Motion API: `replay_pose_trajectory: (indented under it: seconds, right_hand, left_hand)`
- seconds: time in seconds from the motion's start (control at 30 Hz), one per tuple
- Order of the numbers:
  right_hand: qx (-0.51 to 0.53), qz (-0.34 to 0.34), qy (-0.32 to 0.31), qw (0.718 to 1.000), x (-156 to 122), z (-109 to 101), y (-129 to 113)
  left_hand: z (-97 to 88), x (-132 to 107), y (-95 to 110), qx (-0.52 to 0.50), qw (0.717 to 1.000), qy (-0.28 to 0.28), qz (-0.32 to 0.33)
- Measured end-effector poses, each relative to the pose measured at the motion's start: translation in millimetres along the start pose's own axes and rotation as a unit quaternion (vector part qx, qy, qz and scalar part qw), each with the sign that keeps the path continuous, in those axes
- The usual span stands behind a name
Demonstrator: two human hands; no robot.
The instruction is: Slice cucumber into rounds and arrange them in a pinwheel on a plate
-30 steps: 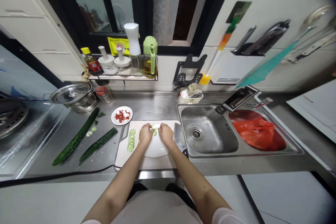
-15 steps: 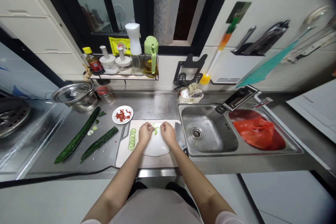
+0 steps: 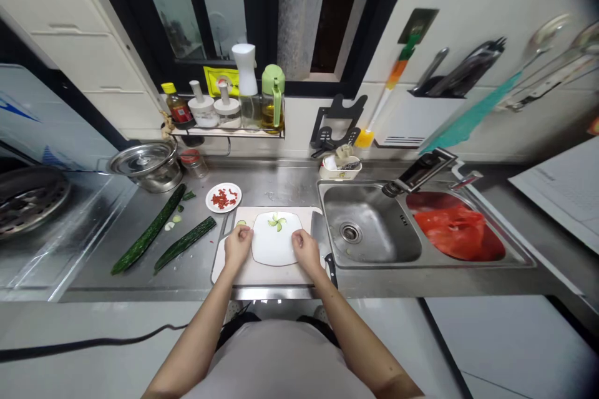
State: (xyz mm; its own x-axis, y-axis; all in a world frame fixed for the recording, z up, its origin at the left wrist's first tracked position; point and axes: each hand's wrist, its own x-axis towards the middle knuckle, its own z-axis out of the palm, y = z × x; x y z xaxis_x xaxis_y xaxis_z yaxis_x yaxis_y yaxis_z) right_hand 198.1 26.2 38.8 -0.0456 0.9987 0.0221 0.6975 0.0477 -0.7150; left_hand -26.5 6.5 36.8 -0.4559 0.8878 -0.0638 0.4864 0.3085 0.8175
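Note:
A white squarish plate (image 3: 276,249) lies on the cutting board (image 3: 271,275) before me. Near its far edge, a few thin cucumber pieces (image 3: 277,222) fan out like a pinwheel. My left hand (image 3: 238,248), fingers curled together, is by the plate's left edge; whether it touches the rim is unclear. It covers most of a row of cucumber slices, with one slice (image 3: 241,222) showing beyond it. At the right edge my right hand (image 3: 307,250) is closed, its fingertips over the rim. Whatever the fingers hold, if anything, is hidden. A knife (image 3: 331,269) lies right of that hand.
Left of the board are two lengths of cucumber (image 3: 150,230) (image 3: 185,244), garlic pieces (image 3: 169,225) and a small plate of chopped red bits (image 3: 223,198). A lidded pot (image 3: 147,165) stands behind. The sink (image 3: 374,224) is at right, with a red bag (image 3: 452,230) in its second basin.
Both hands have drawn apart from the cucumber pieces at the plate's far edge to its left and right sides. My left hand now covers most of the slice row. The view has shifted slightly.

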Motion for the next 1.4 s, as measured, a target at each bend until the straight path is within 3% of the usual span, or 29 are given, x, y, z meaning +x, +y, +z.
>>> replay_pose_trajectory:
  seconds: [0.4,0.63,0.93,1.17,1.3,1.4]
  right_hand:
    - [0.040,-0.005,0.028,0.999,-23,1,8]
    - [0.039,-0.008,0.025,0.999,-25,-1,2]
    - [0.043,-0.008,0.013,0.999,-30,-3,3]
    - [0.052,-0.009,0.007,0.999,-32,-4,-2]
    - [0.049,-0.009,0.004,0.999,-32,-4,-8]
    - [0.059,-0.020,0.001,0.998,-30,-5,-16]
  left_hand:
    - [-40.2,-27,-53,0.119,0.991,0.004,-0.055]
    - [-42.3,-33,-53,0.222,0.972,-0.030,-0.064]
    - [-31.9,-34,-44,0.274,0.959,-0.024,-0.075]
    - [-27.6,-33,-48,0.164,0.984,-0.002,-0.067]
    - [-26.8,-30,-43,0.016,0.999,0.026,-0.041]
    - [-27.2,-24,-30,-0.142,0.990,0.008,-0.021]
